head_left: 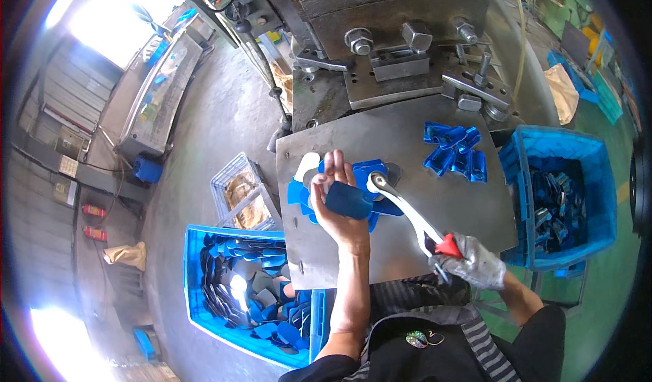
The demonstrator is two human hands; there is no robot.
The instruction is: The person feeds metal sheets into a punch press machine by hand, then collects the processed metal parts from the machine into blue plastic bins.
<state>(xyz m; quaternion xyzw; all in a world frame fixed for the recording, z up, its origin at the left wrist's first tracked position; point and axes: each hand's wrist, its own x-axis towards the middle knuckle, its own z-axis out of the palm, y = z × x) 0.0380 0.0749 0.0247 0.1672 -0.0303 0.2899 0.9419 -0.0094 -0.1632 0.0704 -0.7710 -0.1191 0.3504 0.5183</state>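
My left hand point(343, 229), bare with the palm turned up and fingers stretched toward the press, holds a flat blue metal plate point(350, 202) across the palm. Loose blue plates point(387, 209) lie spread on the steel table point(407, 253) under and around that hand. In a grey-white work glove, my right hand point(474, 263) is closed around a silver curved hand tool point(406, 209) with a red part near the grip. Its round head is over the plates, just right of my left fingers; whether it touches one I cannot tell.
Bent blue parts point(456, 151) sit on the table's right. Blue crates stand on both sides: one with flat plates point(234, 231) at the left, another with formed parts point(598, 171) at the right. A press with bolted tooling point(390, 63) rises behind. A smaller basket point(238, 195) is on the floor.
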